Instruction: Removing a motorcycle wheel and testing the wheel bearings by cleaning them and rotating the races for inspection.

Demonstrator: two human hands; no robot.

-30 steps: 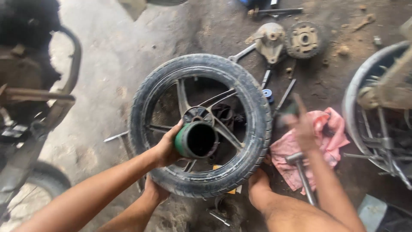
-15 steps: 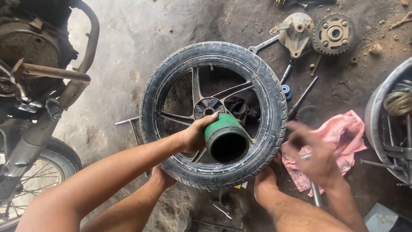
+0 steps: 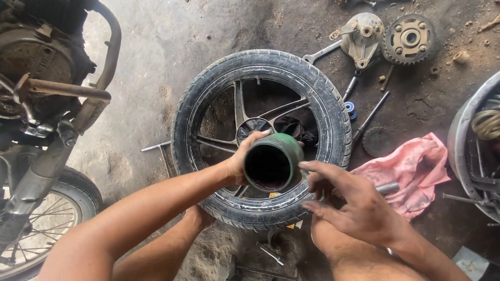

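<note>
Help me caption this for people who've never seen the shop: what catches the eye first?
The green tube, held up mid-frame in the left hand, its dark open end facing the camera; the right hand reaches in beside it. Behind lies a tyred wheel flat on the dirty floor, with a pink rag to its right.

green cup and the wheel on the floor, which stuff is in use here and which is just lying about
In use:
left hand holding the green cup
right hand beside its rim
wheel under both hands

Lying about:
pink rag
spanner
sprocket
hub housing
motorcycle
</note>
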